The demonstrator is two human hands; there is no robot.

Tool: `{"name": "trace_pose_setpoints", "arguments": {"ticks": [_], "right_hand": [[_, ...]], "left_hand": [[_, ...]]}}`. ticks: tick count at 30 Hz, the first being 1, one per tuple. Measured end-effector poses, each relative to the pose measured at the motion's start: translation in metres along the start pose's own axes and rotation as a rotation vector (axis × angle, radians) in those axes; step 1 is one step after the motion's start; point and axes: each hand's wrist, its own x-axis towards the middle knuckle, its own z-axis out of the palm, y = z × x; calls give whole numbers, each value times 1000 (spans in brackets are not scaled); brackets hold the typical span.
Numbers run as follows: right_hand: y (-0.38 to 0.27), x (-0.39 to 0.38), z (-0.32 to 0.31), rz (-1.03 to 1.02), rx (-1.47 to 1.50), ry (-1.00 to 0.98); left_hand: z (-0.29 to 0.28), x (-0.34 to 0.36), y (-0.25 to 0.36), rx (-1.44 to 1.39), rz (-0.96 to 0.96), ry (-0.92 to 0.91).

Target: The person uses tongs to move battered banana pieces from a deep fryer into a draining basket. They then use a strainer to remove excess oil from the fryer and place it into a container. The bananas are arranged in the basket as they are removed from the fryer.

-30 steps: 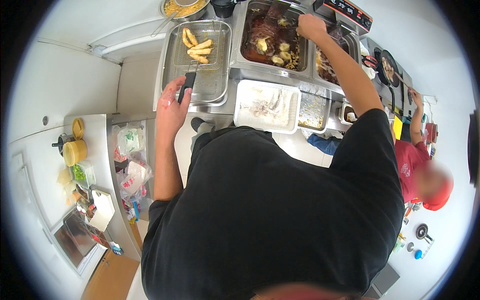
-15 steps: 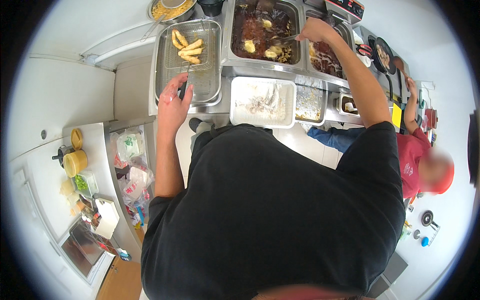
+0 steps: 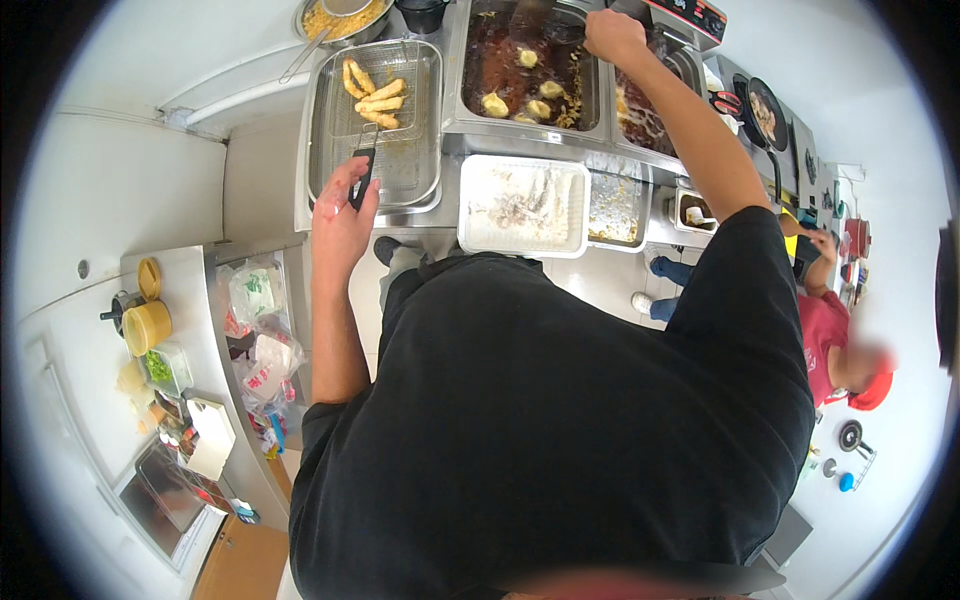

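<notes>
My left hand [image 3: 342, 205] is loosely curled round the black handle [image 3: 362, 175] of a wire basket [image 3: 420, 110] lying in a steel tray [image 3: 325, 140], with several golden fried sticks [image 3: 375, 100] in it. At the top, my right hand [image 3: 612, 38] grips a skimmer or spatula, partly hidden, over the left fryer well [image 3: 520, 85], where pale battered pieces [image 3: 550, 90] float in dark oil. Right of it a second well [image 3: 650, 115] bubbles. Below stand a white tray [image 3: 522, 200] with pale powder and a steel tray [image 3: 620, 205] with crumbs.
A bowl [image 3: 365, 30] of yellow crumbs with a strainer sits top left; a pan [image 3: 765, 110] rests on the right-hand stove. A co-worker in red [image 3: 820, 340] stands at right. A left-hand counter [image 3: 190, 310] holds yellow tubs [image 3: 147, 325]; plastic bags [image 3: 260, 300] are beside it.
My right hand dipped with the utensil toward the oil, then rose back leftward and up. My left hand stays at the handle. The co-worker's hand left the pan area and moved lower; their feet shifted.
</notes>
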Motion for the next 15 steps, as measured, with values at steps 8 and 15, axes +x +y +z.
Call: {"name": "trace_pose_setpoints", "arguments": {"ticks": [8, 15], "right_hand": [[13, -46, -43, 95, 242, 15], [-7, -67, 1, -13, 298, -29]], "left_hand": [[-4, -1, -8, -5, -17, 23], [-1, 16, -3, -13, 27, -21]]}}
